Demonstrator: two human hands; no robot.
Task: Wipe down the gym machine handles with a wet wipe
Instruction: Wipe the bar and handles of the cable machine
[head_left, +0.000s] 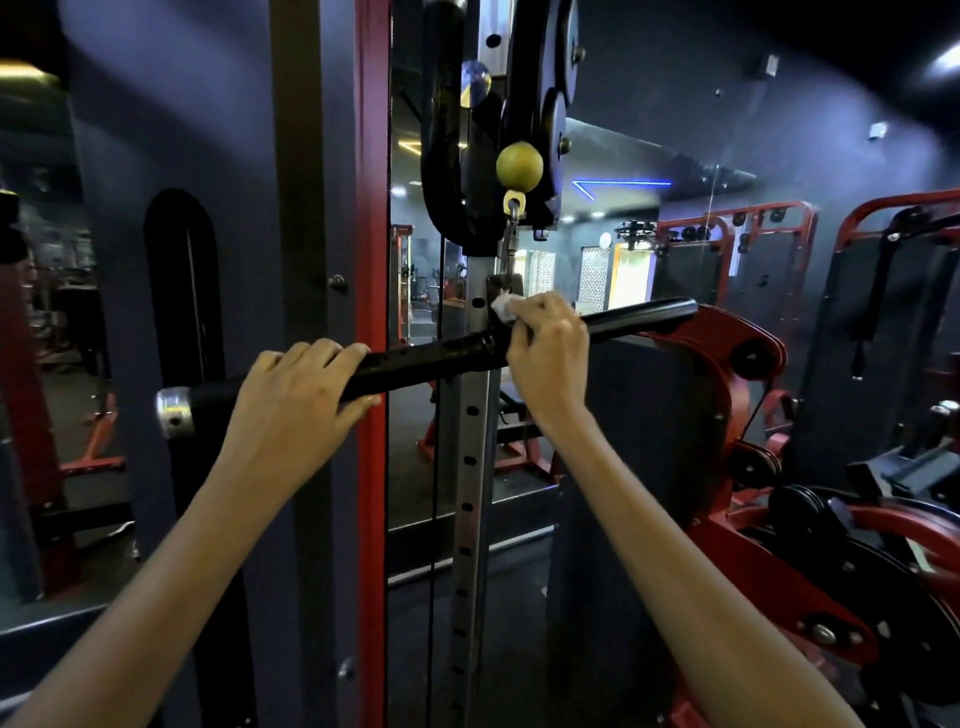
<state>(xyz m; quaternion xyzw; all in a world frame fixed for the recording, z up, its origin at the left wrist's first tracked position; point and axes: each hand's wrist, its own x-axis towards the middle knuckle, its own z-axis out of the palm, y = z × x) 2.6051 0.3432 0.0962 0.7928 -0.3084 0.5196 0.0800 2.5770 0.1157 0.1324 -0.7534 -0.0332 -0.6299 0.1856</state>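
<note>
The left hand (298, 395) curls its fingers over the top of the black handle bar (431, 361) near its silver end cap (174, 410), gripping it. Further right, the right hand (548, 343) is closed around the bar's middle with the white wet wipe (503, 306) bunched under its fingers (only a crumpled corner shows). The bar hangs by a link under a yellow ball (519, 166), slanting up towards a red machine arm (727, 353).
</note>
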